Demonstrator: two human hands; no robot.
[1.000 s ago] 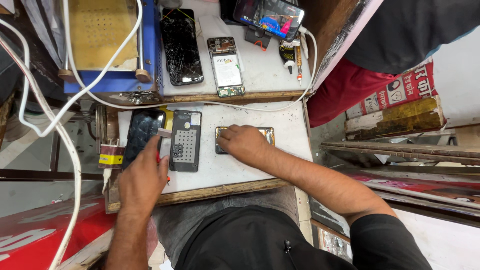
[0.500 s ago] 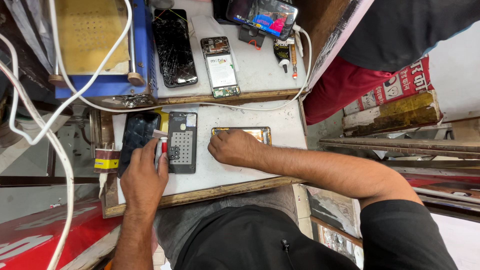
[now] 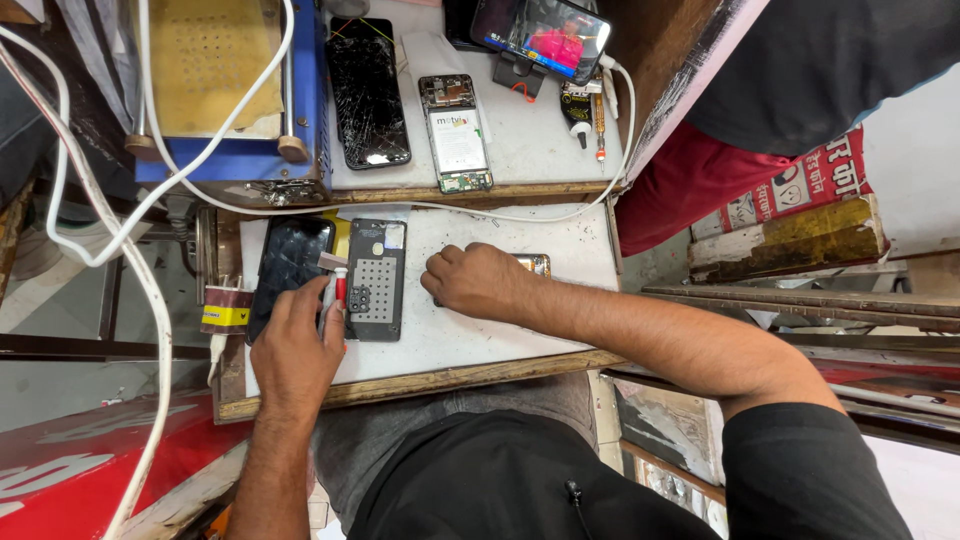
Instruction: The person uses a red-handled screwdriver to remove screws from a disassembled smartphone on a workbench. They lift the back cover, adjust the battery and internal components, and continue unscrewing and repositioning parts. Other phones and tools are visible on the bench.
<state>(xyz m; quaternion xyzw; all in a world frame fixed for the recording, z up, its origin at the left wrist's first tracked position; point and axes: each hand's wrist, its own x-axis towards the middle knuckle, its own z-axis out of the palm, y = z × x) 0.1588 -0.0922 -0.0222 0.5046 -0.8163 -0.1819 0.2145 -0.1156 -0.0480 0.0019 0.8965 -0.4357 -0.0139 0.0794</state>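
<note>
Broadly, two benches fill the view: a far bench (image 3: pixel 530 150) and a near white bench (image 3: pixel 470 340) with a wooden front edge. At the far bench's left edge sits a blue machine (image 3: pixel 230 90) with white cables (image 3: pixel 90 220) looping off it; beside it lie a cracked screen (image 3: pixel 367 92), an opened phone (image 3: pixel 458 135) and, at the far right corner, a lit phone (image 3: pixel 540 35) on a stand.

On the near bench, a dark panel (image 3: pixel 288 265) lies at the left edge, long axis running from front edge to back. Just beside it, parallel, lies a grey back cover (image 3: pixel 375 280). Towards the right edge a small frame (image 3: pixel 535 265) shows only at its end, the rest being under the right hand (image 3: pixel 480 282).

That right hand is clenched, knuckles pressing down on the frame. The left hand (image 3: pixel 298 345) grasps a red-and-white tool (image 3: pixel 336 290), its tip pointing to the back edge, lying between panel and cover. The left hand is nearer both; the tool runs along their long axes.
</note>
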